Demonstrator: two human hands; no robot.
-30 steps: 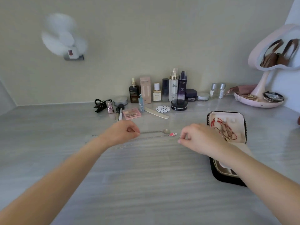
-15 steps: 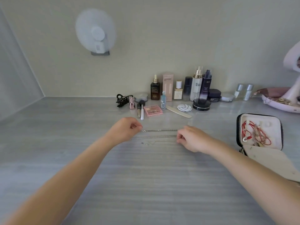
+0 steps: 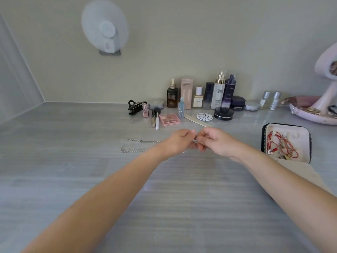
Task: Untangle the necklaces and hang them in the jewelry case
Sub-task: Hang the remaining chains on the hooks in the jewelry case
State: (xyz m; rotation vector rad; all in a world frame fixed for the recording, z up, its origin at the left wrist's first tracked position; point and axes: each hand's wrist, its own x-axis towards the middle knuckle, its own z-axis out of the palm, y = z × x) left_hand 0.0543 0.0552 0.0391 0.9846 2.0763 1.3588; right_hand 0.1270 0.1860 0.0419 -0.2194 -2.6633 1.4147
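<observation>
Thin silver necklace chains [image 3: 138, 145] lie on the grey tabletop, trailing left from under my left hand [image 3: 177, 143]. My right hand [image 3: 215, 142] is right beside it, fingertips of both hands pinched together on a part of the silver chain between them. That pinched part is mostly hidden by my fingers. The open jewelry case [image 3: 287, 127], black outside and cream inside, lies at the right. Red cord necklaces [image 3: 281, 146] sit tangled inside it.
Along the back wall stand several cosmetic bottles [image 3: 218, 91], jars, a pink eyeshadow palette [image 3: 169, 119], brushes and a black hair claw [image 3: 135, 106]. A pink mirror stand with tray [image 3: 313, 115] is at far right. A white fan [image 3: 105, 28] hangs on the wall.
My two hands have come together from about a chain's length apart. The chain that was stretched between them now trails to the left of my left hand. The view shifted left.
</observation>
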